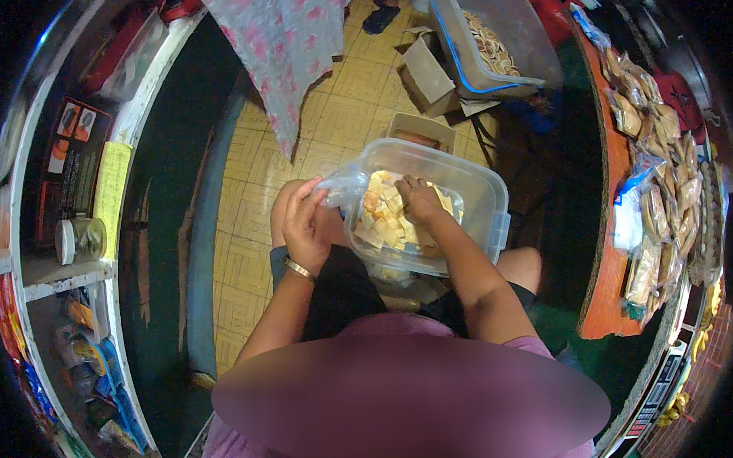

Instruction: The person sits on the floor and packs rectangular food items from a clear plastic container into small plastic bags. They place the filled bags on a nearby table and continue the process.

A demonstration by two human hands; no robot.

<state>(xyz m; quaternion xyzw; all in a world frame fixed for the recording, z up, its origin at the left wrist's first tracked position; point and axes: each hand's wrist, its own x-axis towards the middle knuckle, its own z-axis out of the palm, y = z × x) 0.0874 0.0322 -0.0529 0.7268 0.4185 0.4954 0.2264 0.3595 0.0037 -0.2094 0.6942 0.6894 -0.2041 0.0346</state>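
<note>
A clear plastic tub [489, 179] rests at my lap, between my knees. Inside it lies a pile of thin, pale yellow square chips [388, 220], some browned. My left hand [306, 227], with a metal bracelet at the wrist, grips the edge of a clear plastic bag [347, 186] at the tub's left rim. The bag's far end reaches over the rim toward the chips. Reaching into the tub, my right hand [421, 200] is down on the chips with its fingers bent. Its fingertips are partly hidden, so whether it pinches any is unclear.
Beyond the tub stand small cardboard boxes [429, 67] and a larger plastic bin [498, 88] holding round slices. Bagged goods [652, 196] cover an orange board at right. A shelf [68, 285] stands at left. A flowered cloth [282, 50] hangs ahead; a person's foot [381, 20] shows beyond.
</note>
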